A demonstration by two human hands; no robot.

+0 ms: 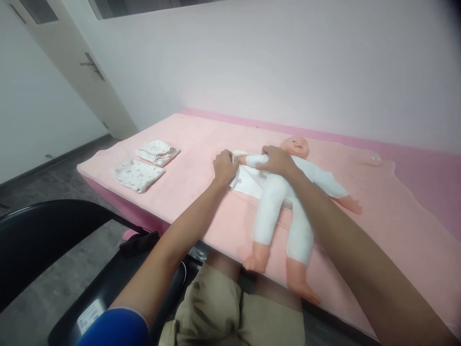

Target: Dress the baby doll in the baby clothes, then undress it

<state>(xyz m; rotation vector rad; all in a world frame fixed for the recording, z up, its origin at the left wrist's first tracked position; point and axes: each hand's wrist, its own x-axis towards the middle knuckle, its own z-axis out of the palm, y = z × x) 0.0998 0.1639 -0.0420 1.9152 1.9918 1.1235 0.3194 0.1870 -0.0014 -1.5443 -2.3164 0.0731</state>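
A baby doll [297, 145] in white long-sleeved clothes lies on its back, head toward the wall and bare feet at the bed's near edge. White cloth, seemingly a flap of the baby shirt [248, 182], is spread out at the doll's side under its arm. My left hand [225, 166] is closed on the outer edge of that shirt, beside the doll's hand. My right hand [276, 160] is closed around the doll's sleeved arm [254, 160], near the chest; the fingertips are partly hidden. The doll's other arm [329, 182] stretches out to the right.
Two folded white printed baby garments [139, 175] lie on the left of the pink blanket [201, 211]. A wall [288, 72] borders the bed's far side. A black chair [68, 216] stands at the lower left, with a dark object [139, 244] on it.
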